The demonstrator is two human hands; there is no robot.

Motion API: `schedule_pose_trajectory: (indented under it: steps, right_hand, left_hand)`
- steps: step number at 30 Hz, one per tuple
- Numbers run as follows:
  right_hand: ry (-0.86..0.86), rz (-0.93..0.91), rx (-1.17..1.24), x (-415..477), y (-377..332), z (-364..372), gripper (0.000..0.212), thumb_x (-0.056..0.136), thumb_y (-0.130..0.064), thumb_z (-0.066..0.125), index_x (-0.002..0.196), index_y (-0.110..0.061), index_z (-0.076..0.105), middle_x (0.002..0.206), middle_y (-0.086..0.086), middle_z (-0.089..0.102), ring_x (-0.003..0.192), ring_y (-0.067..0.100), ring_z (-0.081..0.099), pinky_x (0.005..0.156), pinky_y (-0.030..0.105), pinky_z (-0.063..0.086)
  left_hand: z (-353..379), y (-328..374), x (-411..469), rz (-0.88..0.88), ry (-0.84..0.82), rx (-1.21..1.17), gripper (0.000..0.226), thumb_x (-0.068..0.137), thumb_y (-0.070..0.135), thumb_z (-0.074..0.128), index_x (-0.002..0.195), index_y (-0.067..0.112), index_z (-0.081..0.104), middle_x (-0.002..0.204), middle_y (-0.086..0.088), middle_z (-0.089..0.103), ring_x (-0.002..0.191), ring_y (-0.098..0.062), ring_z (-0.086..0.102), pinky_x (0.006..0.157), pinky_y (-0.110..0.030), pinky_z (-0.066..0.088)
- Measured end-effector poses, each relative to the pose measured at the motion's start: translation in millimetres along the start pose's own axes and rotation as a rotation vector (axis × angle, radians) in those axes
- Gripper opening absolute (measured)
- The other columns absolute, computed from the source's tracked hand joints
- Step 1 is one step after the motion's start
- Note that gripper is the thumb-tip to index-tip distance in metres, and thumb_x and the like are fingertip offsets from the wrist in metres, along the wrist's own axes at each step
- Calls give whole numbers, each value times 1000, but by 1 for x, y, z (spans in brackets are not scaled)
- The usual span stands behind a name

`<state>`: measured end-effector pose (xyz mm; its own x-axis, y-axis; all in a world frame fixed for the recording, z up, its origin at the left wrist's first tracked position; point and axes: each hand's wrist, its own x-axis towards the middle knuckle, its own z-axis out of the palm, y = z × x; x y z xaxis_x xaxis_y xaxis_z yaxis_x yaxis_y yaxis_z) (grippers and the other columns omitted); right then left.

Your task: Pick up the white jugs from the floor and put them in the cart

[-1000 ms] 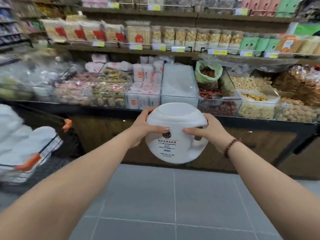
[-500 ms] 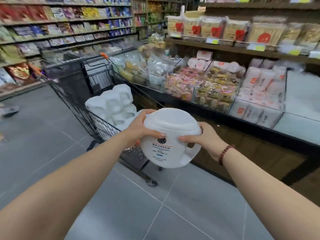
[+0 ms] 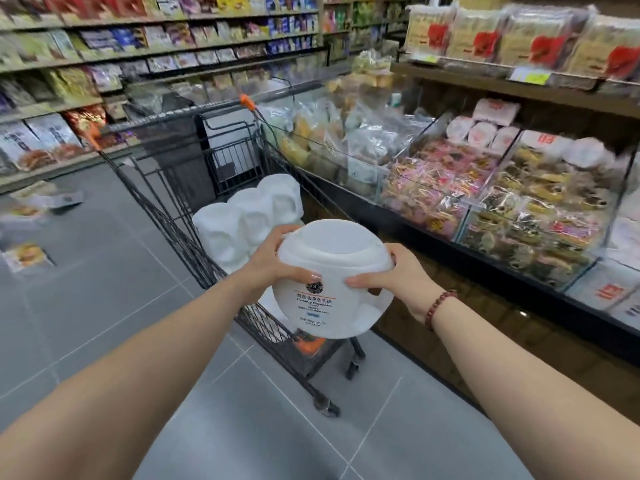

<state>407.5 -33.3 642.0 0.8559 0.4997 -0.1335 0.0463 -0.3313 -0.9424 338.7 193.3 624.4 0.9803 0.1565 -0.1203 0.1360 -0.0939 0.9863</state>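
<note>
Evidently to steady its bulk, left hand (image 3: 273, 268) and right hand (image 3: 394, 277) clasp the laundry-capsule jug (image 3: 332, 251) by its sides at the near end of the cart (image 3: 175, 225), short of the stowed jugs (image 3: 249, 216).

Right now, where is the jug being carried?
Centre of the head view: the jug is held between the left hand and right hand, at the near end of the cart.

A supermarket aisle, plainly. Stocked on 2 sides: long shelves (image 3: 166, 46) crammed with bagged snacks (image 3: 45, 140) to the left, a wooden shelf (image 3: 485, 81) of sealed packets (image 3: 485, 32) with red labels to the right, yellow price tags (image 3: 528, 76) clipped along its edge. Below that, clear bins (image 3: 464, 216) heaped with wrapped sweets (image 3: 426, 178) and pastries (contents partly blurred). In the middle, a black wire shopping cart (image 3: 173, 220) with orange handle caps (image 3: 246, 100), parked on grey floor tiles (image 3: 104, 289).
</note>
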Motion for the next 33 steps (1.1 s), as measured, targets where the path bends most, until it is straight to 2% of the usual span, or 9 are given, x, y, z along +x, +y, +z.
schedule_pose_trajectory:
  steps: [2, 6, 11, 14, 17, 21, 24, 28, 33]
  right_hand:
    - [-22, 1, -10, 37, 1, -7, 87, 27, -53, 91, 103, -19, 68, 105, -2, 71, 98, 16, 67, 81, 45, 58]
    - [-29, -16, 32, 96, -4, -16, 95, 32, -41, 90, 118, -16, 57, 114, 0, 63, 102, 18, 63, 76, 39, 58]
    - [-69, 1, 90, 149, -2, -21, 109, 46, -31, 94, 139, -19, 38, 129, -5, 52, 116, 16, 53, 82, 34, 54]
    - [-28, -22, 84, 178, 2, -18, 97, 47, -26, 94, 130, -23, 45, 124, -6, 55, 114, 14, 53, 93, 42, 51]
    - [34, -51, 94, 205, 5, -12, 81, 54, -10, 90, 121, -25, 47, 117, -9, 54, 109, 10, 52, 89, 36, 51]
    - [131, -64, -56, 247, 6, 0, 84, 44, -30, 92, 118, -24, 52, 117, -7, 56, 110, 11, 52, 92, 39, 49]
    - [190, -15, -92, 279, 8, 8, 79, 51, -20, 92, 115, -21, 46, 115, -7, 52, 105, 7, 50, 92, 36, 46]
    - [291, 47, -160, 311, 17, 27, 85, 51, -16, 92, 113, -26, 35, 119, 0, 41, 114, 20, 42, 93, 39, 44]
    - [361, 173, -220, 340, 39, 45, 87, 43, -28, 93, 116, -20, 46, 111, -7, 47, 110, 18, 46, 93, 43, 49]
  left_hand:
    - [-8, 2, 33, -24, 7, 5, 93, 35, 25, 88, 118, 37, 49, 125, -1, 51, 113, -23, 55, 87, -46, 55]
    - [-22, 7, 86, -43, 8, -7, 87, 36, 26, 88, 113, 41, 50, 123, 3, 52, 112, -19, 56, 85, -40, 56]
    - [-41, 9, 141, -89, -7, 31, 90, 36, 27, 89, 116, 39, 49, 124, -2, 53, 114, -23, 56, 92, -47, 53]
    - [-54, 8, 173, -76, -49, 97, 97, 35, 28, 89, 122, 36, 46, 124, -1, 52, 114, -20, 55, 93, -44, 52]
    - [-69, 5, 208, -75, -120, 121, 98, 35, 27, 89, 121, 37, 44, 124, 1, 49, 114, -17, 53, 89, -38, 53]
    - [-91, -4, 268, -75, -261, 229, 105, 35, 26, 90, 126, 35, 39, 129, 1, 44, 118, -17, 48, 85, -32, 53]
    - [-107, -10, 316, -36, -358, 309, 102, 44, 17, 93, 128, 33, 38, 129, 5, 43, 121, -18, 45, 86, -31, 53]
    - [-123, -22, 374, -19, -518, 431, 104, 48, 13, 94, 131, 32, 34, 129, 9, 40, 122, -18, 42, 98, -40, 48]
    - [-126, -57, 418, -17, -654, 487, 103, 49, 17, 94, 129, 30, 30, 129, 10, 37, 124, -16, 40, 96, -35, 46]
